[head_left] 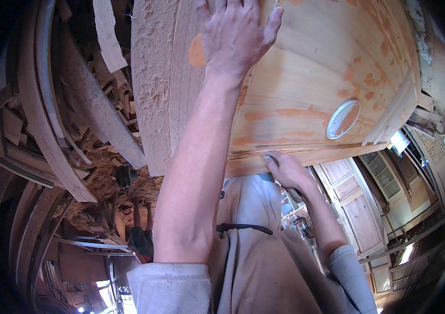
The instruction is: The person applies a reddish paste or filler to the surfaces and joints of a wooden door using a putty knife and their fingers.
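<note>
Orange-patched wooden panel (pixel 295 63), white disc (pixel 344 120) at right
Left hand (pixel 234 39) splayed on it, far — right hand (pixel 287 170) curled at near edge, contents unclear.

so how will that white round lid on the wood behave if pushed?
The white lid likely slides rather than rolls, since it lies flat on the wooden surface. It's probably light and slightly bendy, judging by how thin and plastic it looks. The orange patch inside looks like paste, so contact might smear it.
</note>
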The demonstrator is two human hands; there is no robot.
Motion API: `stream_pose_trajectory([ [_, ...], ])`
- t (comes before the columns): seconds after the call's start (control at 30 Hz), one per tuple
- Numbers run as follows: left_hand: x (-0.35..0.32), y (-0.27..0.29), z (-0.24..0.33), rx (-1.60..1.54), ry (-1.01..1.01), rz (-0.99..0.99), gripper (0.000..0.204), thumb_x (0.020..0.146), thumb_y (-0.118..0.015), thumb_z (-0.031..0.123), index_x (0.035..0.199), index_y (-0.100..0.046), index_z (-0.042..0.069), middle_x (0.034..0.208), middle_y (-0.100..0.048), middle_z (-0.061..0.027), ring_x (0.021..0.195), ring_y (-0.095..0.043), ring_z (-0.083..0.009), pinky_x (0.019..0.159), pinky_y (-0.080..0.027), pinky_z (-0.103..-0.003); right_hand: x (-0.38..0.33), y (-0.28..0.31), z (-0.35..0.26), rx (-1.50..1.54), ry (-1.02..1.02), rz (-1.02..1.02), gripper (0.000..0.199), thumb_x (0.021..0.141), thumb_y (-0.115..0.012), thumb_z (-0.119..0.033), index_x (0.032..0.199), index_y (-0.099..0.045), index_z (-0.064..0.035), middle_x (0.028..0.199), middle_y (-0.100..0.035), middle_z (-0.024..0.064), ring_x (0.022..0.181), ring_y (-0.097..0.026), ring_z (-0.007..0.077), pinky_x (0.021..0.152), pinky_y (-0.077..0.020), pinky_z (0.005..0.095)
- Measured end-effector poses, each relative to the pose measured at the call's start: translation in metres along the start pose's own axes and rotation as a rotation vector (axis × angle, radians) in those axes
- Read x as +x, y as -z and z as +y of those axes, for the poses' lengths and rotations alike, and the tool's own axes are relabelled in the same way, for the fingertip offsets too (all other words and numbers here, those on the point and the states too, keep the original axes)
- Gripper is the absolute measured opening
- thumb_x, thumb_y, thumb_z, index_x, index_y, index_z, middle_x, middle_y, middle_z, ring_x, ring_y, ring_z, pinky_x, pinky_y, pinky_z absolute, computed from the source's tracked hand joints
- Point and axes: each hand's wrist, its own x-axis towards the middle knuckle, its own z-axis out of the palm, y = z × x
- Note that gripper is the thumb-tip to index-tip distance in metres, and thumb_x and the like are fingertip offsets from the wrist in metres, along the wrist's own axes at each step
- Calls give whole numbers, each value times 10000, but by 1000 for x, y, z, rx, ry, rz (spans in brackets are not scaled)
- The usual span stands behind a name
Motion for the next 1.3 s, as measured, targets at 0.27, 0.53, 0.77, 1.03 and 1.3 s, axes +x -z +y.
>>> stream_pose_trajectory([
  [0.27, 0, 2, 0, -16, -6, -3, 756, 921, -561, 474, 1486, -377, 6, 1581, -319, -163, 1496, -232, -297, 1216, -83, -549, 1, -1, -2, -27, -8, -19, 401, 908, -505, -255, 1149, -606, 49, 1045, -643, 339, 1023, -620, 479, 928, -474, 532],
  [0.53, -2, 0, -1, -50, 14, -20, 760, 924, -552, 480, 1487, -376, 1, 1587, -310, -167, 1499, -227, -296, 1216, -73, -552, 29, 28, 1, -258, 34, -336, 423, 973, -495, -290, 1266, -604, -4, 954, -699, 254, 829, -686, 371, 786, -539, 453],
  [0.77, -3, -1, -3, -34, -4, 15, 767, 920, -551, 486, 1486, -376, -2, 1584, -316, -169, 1499, -229, -297, 1218, -75, -545, -1, 62, 8, -88, -179, -354, 460, 985, -495, -348, 1292, -610, -26, 1042, -703, 242, 936, -690, 374, 891, -513, 448],
  [1.03, -1, -1, 0, -46, -15, 25, 758, 919, -570, 461, 1484, -374, -5, 1576, -325, -176, 1491, -243, -306, 1213, -95, -552, 12, 24, 43, -178, 281, -29, 437, 990, -493, -312, 1308, -597, -32, 932, -681, 222, 684, -623, 293, 695, -525, 410],
  [1.3, -2, 0, -1, -52, -9, 17, 757, 924, -563, 465, 1486, -369, -4, 1580, -316, -172, 1496, -230, -300, 1213, -94, -550, 0, 33, 6, -112, 20, -138, 451, 986, -476, -369, 1140, -650, 17, 1093, -651, 301, 1050, -614, 458, 932, -481, 497],
])
